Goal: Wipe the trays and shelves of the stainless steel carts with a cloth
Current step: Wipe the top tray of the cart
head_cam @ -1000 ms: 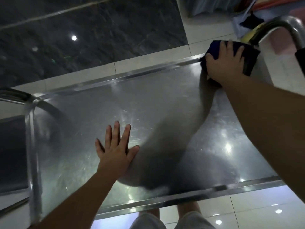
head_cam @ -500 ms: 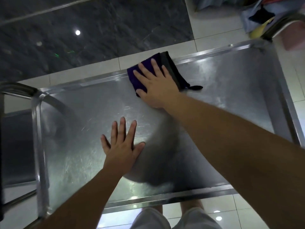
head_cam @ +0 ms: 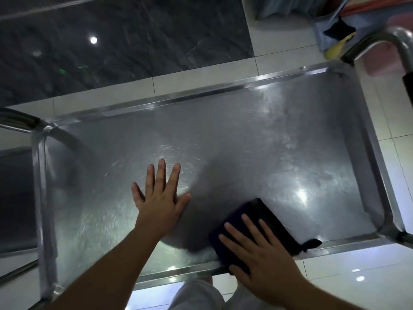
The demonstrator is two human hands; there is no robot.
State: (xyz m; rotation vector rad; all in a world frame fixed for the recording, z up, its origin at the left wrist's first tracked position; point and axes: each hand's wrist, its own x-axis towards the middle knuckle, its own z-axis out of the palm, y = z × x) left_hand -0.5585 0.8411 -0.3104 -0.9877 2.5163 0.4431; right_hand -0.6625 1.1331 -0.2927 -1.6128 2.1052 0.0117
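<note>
While the right hand (head_cam: 263,253) presses flat, fingers straight, on the folded dark purple cloth (head_cam: 257,224) at the near rim of the scratched stainless steel cart tray (head_cam: 223,135), the left hand (head_cam: 159,198) rests open just beside it. Wiping looks underway; lower shelves seem untouched. Beyond the cloth lies bare tray, bounded by raised edges.

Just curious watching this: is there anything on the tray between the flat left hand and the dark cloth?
Nothing. In the head view, only bare, shadowed steel of the tray separates the left hand from the cloth under the right hand.
</note>
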